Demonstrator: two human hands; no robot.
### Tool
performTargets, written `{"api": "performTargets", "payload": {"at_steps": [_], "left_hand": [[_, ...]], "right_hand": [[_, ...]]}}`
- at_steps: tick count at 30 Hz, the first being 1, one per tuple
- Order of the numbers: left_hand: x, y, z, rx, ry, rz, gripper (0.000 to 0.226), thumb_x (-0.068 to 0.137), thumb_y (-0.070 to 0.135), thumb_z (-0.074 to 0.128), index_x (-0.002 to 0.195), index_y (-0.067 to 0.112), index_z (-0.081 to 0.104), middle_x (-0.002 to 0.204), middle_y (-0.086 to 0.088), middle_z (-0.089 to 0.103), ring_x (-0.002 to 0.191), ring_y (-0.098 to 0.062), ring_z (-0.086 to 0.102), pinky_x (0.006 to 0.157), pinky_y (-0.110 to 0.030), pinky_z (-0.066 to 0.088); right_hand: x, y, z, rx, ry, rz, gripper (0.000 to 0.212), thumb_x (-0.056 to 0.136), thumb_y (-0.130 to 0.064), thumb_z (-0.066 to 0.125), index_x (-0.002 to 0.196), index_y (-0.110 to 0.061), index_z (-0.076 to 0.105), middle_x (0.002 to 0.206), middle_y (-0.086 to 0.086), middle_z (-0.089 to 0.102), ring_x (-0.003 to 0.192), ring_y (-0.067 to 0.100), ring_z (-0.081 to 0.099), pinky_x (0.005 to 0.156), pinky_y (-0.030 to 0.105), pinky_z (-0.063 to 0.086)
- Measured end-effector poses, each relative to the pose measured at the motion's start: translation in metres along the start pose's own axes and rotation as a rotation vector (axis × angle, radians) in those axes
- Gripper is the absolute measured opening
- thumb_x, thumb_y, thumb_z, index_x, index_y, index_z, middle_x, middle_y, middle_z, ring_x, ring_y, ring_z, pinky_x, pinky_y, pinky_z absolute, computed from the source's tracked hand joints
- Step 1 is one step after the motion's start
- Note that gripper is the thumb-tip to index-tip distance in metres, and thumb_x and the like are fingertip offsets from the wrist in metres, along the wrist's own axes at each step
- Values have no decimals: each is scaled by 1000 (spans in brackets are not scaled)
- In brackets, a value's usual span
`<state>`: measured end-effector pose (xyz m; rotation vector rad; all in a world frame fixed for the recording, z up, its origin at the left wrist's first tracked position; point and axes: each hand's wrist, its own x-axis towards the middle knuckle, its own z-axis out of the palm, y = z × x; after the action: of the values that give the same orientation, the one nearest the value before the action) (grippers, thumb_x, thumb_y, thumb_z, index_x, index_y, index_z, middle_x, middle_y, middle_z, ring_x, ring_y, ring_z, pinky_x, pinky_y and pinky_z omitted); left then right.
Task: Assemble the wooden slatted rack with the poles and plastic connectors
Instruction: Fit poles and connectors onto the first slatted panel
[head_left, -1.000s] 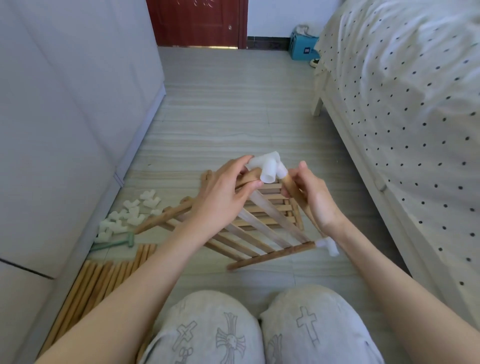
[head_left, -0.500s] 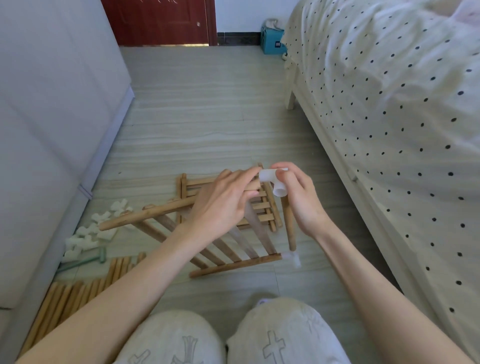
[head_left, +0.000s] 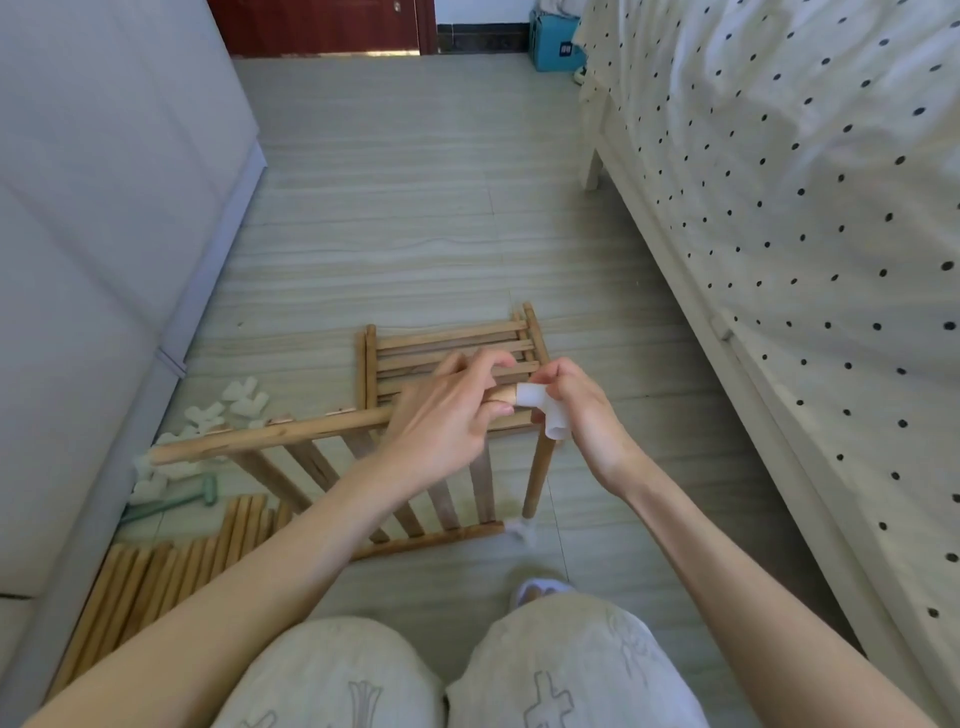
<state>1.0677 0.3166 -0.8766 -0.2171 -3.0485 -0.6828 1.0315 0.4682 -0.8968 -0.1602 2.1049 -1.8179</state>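
Observation:
I hold a wooden slatted panel (head_left: 332, 467) tilted above the floor. My left hand (head_left: 447, 415) grips the right end of its top rail (head_left: 270, 434). My right hand (head_left: 576, 410) pinches a white plastic connector (head_left: 540, 402) that sits on the rail's tip. A short wooden pole (head_left: 537, 478) hangs down from the connector, with another white connector (head_left: 519, 530) at its lower end by the panel's bottom rail. A second slatted panel (head_left: 452, 343) lies flat on the floor behind my hands.
Loose white connectors (head_left: 228, 410) lie on the floor at the left, beside a green tool (head_left: 171, 506). Several spare poles (head_left: 166, 571) lie at the lower left. A grey cabinet (head_left: 93, 234) stands left, a dotted bed (head_left: 805, 208) right. My knees (head_left: 457, 670) are below.
The panel's right end came down and its top rail swung level. The pole under the connector now hangs nearly upright. The view shifted right and down.

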Motion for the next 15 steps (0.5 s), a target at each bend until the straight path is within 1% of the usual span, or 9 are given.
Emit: {"api": "performTargets", "payload": {"at_steps": [2, 3, 5, 7, 9, 12, 13, 15], "left_hand": [[-1, -2, 4, -7, -25, 10, 40, 95, 34, 49, 132, 32, 36, 119, 10, 55, 116, -9, 48, 83, -34, 46], [-1, -3, 5, -38, -23, 24, 38, 94, 34, 51, 130, 30, 40, 117, 12, 56, 116, -8, 47, 86, -35, 46], [-1, -6, 6, -68, -13, 86, 33, 93, 34, 54, 124, 26, 51, 116, 12, 55, 115, -8, 46, 90, -35, 44], [-1, -10, 7, 68, -48, 160, 35, 93, 40, 50, 123, 23, 54, 118, 10, 53, 113, -10, 48, 91, -29, 39], [-1, -16, 8, 233, -79, 191, 38, 93, 49, 43, 122, 25, 52, 117, 11, 54, 110, -9, 50, 87, -27, 32], [-5, -19, 7, 288, -65, 182, 37, 94, 53, 36, 118, 28, 51, 113, 14, 55, 104, -8, 52, 72, -25, 32], [-7, -19, 6, 287, -66, 176, 37, 95, 53, 35, 118, 29, 50, 113, 15, 54, 103, -8, 51, 68, -24, 31], [-9, -18, 4, 309, -73, 183, 36, 95, 53, 32, 118, 30, 49, 113, 15, 53, 103, -8, 50, 64, -25, 28]], "right_hand": [[1, 7, 1, -33, 17, 61, 17, 93, -10, 34, 81, -10, 45, 83, 14, 46, 73, 18, 44, 45, 9, 36], [1, 11, 2, -35, 38, 79, 19, 97, -12, 33, 84, -9, 46, 82, 15, 47, 72, 17, 45, 45, 9, 36], [0, 15, 4, -39, 71, 89, 30, 102, -24, 32, 91, -4, 52, 74, 11, 50, 64, 13, 48, 46, 10, 37], [-1, 18, 3, -65, 61, 85, 40, 102, -33, 30, 96, -3, 56, 71, 6, 53, 61, 10, 49, 48, 10, 38], [-2, 19, 2, -74, 34, 93, 37, 102, -33, 30, 94, -5, 54, 73, 5, 52, 59, 6, 49, 49, 10, 39], [-3, 17, 0, -87, -6, 97, 33, 102, -29, 31, 87, -6, 50, 74, 6, 48, 52, 0, 47, 50, 11, 38], [-3, 17, 0, -92, -21, 91, 33, 102, -27, 31, 84, -7, 49, 74, 6, 47, 53, 1, 45, 51, 13, 38], [-4, 16, 0, -92, -69, 91, 34, 102, -26, 31, 79, -9, 49, 72, 5, 47, 57, 7, 44, 57, 19, 37]]}}
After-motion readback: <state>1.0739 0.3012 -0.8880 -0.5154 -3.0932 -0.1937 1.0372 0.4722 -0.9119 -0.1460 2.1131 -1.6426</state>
